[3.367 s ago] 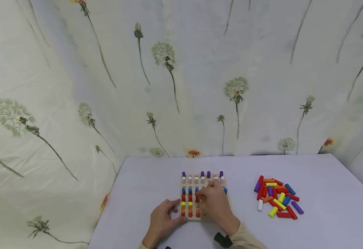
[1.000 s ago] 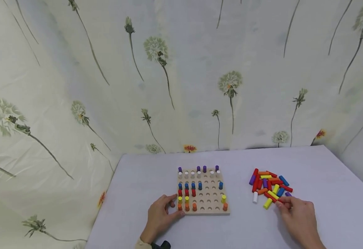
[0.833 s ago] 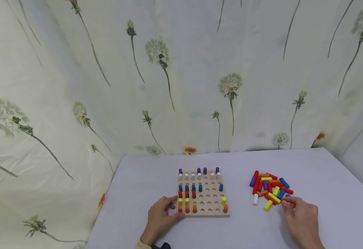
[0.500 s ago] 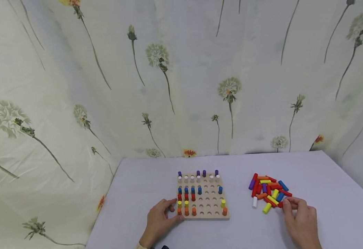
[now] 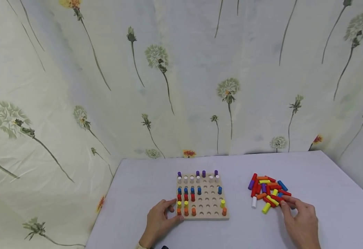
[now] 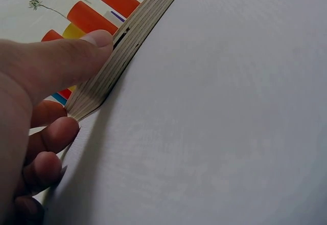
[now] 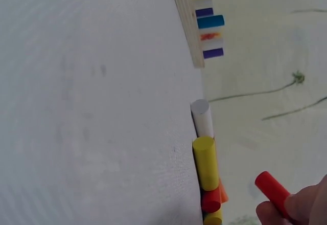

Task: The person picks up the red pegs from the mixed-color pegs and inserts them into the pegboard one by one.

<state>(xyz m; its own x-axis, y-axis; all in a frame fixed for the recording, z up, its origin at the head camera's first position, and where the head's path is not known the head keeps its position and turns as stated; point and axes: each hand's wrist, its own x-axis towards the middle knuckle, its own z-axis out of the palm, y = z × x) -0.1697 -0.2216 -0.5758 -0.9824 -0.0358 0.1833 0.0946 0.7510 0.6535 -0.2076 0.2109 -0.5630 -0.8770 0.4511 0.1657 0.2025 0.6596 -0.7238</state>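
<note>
Square plywood pegboard (image 5: 202, 197), near the front edge of the pale surface (image 5: 237, 166), is roughly half filled; many holes remain empty.

Left hand (image 5: 159, 222) grips the board's front-left corner.

Right hand (image 7: 299, 204) pinches one short red wooden peg (image 7: 272, 190), glossy and cylindrical, beside the loose multicoloured peg pile (image 5: 268, 193), right of the board.

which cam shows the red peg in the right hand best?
Right wrist: the red peg is large and lifted, pinched at its lower end by the right hand. In the head view the peg is mostly hidden at that hand's fingertips beside the peg pile. The left wrist view doesn't show it.
</note>
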